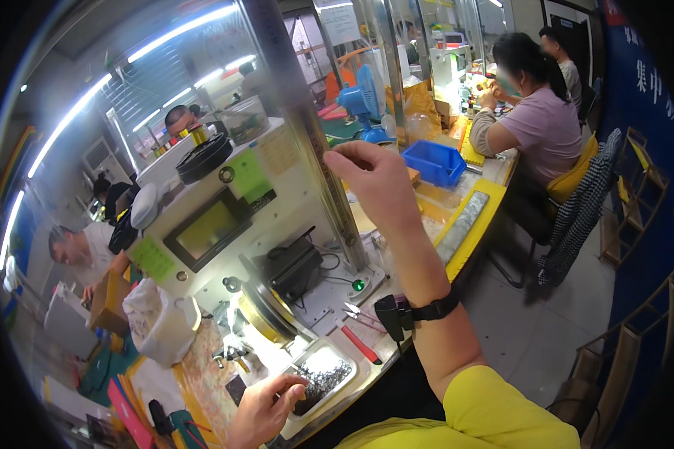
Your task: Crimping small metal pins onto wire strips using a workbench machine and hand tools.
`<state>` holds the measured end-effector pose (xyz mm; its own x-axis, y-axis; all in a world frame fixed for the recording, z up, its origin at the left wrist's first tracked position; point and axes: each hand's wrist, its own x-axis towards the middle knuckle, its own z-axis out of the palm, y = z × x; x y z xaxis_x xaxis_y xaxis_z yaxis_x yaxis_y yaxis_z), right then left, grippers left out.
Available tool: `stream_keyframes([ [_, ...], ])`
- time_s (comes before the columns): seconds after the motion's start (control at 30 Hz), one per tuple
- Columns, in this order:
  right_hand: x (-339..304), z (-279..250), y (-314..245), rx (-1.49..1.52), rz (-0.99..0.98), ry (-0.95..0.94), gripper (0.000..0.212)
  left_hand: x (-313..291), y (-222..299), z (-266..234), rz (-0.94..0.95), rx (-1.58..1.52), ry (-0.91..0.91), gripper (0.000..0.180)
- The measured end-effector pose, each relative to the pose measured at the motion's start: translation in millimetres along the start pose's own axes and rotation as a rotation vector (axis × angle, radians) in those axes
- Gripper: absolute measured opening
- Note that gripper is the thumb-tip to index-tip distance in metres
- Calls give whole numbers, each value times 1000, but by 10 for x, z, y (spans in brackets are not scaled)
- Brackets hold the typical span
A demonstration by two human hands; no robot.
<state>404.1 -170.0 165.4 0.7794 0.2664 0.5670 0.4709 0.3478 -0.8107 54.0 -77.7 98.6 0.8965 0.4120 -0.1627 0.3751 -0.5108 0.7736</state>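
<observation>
My right hand (378, 179) is raised beside a metal post, its thumb and fingertips pinched together. Whatever is in that pinch is too small to make out. Low at the bench, my left hand (266, 411) has its fingers curled together at the edge of a pale tray (346, 383). Small dark loose pieces (323, 378) lie in the tray. What the left fingers hold, if anything, is hidden. Just beyond the tray stands a white bench machine (210, 280) with a yellow-and-black wheel (262, 310) under a bright lamp.
Red-handled tweezers (361, 344) lie right of the tray. A metal post (307, 127) rises past my right hand. Farther right are a blue bin (434, 162) and a blue fan (361, 97). A black spool (204, 157) tops the machine. A co-worker (532, 112) sits at the far right.
</observation>
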Motion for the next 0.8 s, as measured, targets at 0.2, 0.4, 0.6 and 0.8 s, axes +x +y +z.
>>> stream_keyframes([
  [0.2, -1009, 29, -131, 284, 296, -143, 22, -235, -333, 47, 118, -393, 139, 24],
  [0.4, -2235, 520, -38, 649, 564, -191, 21, 23, -136, 227, 240, -707, 225, 36],
  [0.6, -2488, 695, -169, 731, 644, -255, 15, 7, -366, 328, 301, -681, 467, 22],
  [0.8, -2115, 534, -525, -275, -709, -579, 10, -121, -352, 376, 296, -234, 329, 12],
])
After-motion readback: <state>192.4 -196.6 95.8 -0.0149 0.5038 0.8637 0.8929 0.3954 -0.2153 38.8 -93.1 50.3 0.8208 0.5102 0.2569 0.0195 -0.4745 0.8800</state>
